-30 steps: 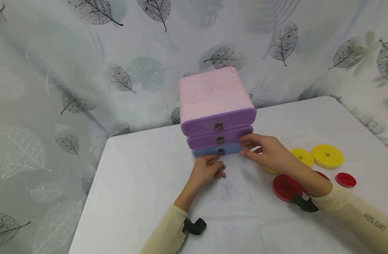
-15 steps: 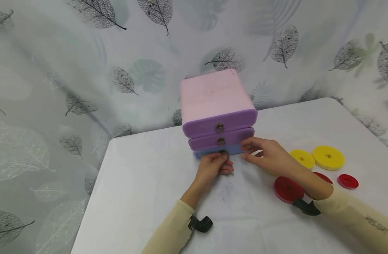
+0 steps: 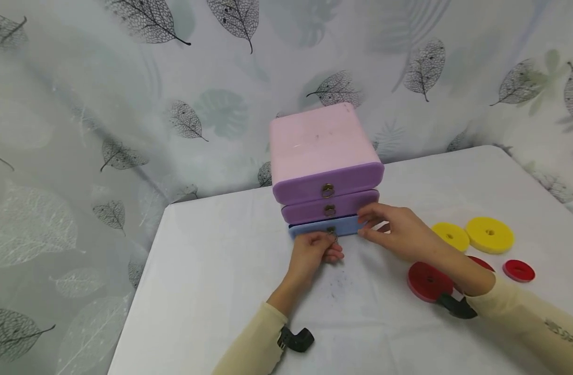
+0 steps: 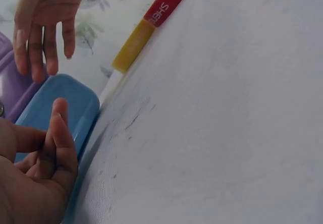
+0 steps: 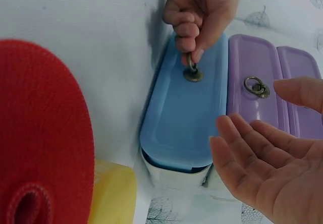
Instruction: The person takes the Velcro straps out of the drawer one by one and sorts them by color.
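A small pink drawer cabinet (image 3: 319,138) stands on the table with two purple drawers (image 3: 305,190) above a blue drawer (image 3: 349,225). My left hand (image 3: 309,256) pinches the brass ring pull (image 5: 191,62) of that blue drawer between thumb and finger. The drawer front sits slightly out, with a thin dark gap along its top edge. My right hand (image 3: 396,229) is beside the right end of the drawer fronts, fingers loosely bent and palm bare in the right wrist view. Its fingertips are right by the blue drawer's edge. The drawer's inside is hidden.
Flat yellow rolls (image 3: 489,235) and red rolls (image 3: 429,281) lie on the white table (image 3: 211,271) to the right, partly under my right forearm. A smaller red ring (image 3: 519,270) lies farther right. A leaf-print cloth (image 3: 239,62) hangs behind the cabinet.
My left hand has moved right to the brass ring and taken hold of it. The blue drawer has come out a little toward me. My right hand has stayed nearly in place.
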The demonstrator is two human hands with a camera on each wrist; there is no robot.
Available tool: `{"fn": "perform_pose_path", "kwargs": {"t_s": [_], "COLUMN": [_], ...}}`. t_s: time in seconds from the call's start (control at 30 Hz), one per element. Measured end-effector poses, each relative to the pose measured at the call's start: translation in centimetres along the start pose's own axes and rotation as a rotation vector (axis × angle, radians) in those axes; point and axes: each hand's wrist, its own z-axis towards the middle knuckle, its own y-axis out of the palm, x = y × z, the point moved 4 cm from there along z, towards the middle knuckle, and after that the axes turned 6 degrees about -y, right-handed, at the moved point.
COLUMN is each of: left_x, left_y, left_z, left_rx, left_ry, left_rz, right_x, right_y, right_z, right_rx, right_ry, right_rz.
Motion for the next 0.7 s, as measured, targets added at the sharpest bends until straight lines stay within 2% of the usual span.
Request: {"fn": "perform_pose_path", "kwargs": {"t_s": [0.23,0.7], "left_x": [0.0,0.0], "left_y": [0.5,1.2], "left_z": [-1.0,-3.4], "left_rx": [-0.047,-0.061], "left_ry": [0.024,0.018], "left_rz": [0.021,0.093], "right_x": [-0.4,-1.1], "right_y": [-0.1,-0.3], "right_z": [0.2,0.8], "right_rx": [-0.001,0.043], "right_ry": [0.003,-0.052], "right_rz": [0.005,-0.050]}}
